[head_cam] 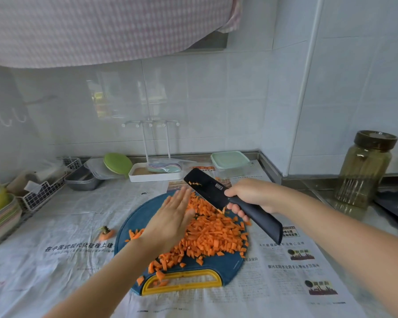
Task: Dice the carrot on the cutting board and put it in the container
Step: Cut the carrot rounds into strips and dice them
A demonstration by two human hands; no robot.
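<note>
A heap of diced carrot (213, 235) covers a round blue cutting board (225, 268) with a yellow handle. My left hand (171, 218) lies flat over the left side of the heap, fingers straight and pointing away from me. My right hand (251, 198) grips the dark handle of a black cleaver (206, 187), held above the far edge of the board with the blade tilted up to the left; carrot bits stick to the blade. A clear container with a pale green lid (229, 160) stands behind the board.
The cut carrot top (106, 233) lies on the newspaper left of the board. A white tray (154, 174), a green lid (117, 164), a grey pan (83, 180) and a wire rack (41, 191) line the back. A glass jar (363, 168) stands at the right.
</note>
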